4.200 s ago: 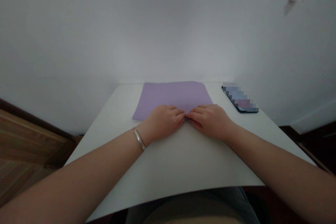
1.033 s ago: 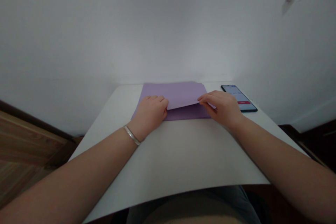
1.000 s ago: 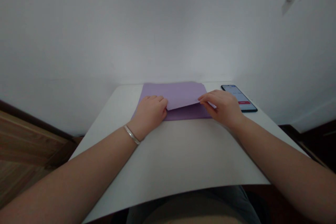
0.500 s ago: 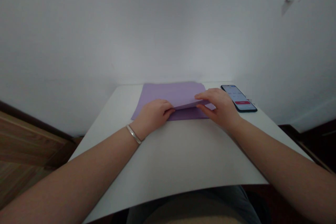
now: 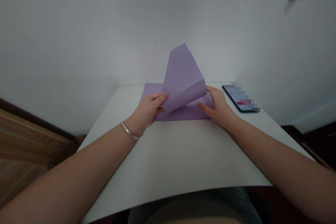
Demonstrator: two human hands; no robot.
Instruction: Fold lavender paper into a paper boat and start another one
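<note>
A stack of lilac paper sheets (image 5: pixel 183 112) lies at the far middle of a white table (image 5: pixel 173 157). The top sheet (image 5: pixel 183 77) is lifted and curled upward, its far corner standing above the stack. My left hand (image 5: pixel 147 110), with a silver bracelet on the wrist, pinches the near left edge of that lifted sheet. At the sheet's right edge is my right hand (image 5: pixel 216 106), fingers closed on it, with the palm over the stack's right side.
A phone (image 5: pixel 240 98) with a lit screen lies to the right of the paper, close to my right hand. A plain white wall rises just behind the table. Wooden floor shows at the left, dark floor at the right.
The top sheet has gone from a slightly raised near edge to a high upward curl. Both hands have lifted with it; earlier they were pressed together at the near edge of the flat stack.
</note>
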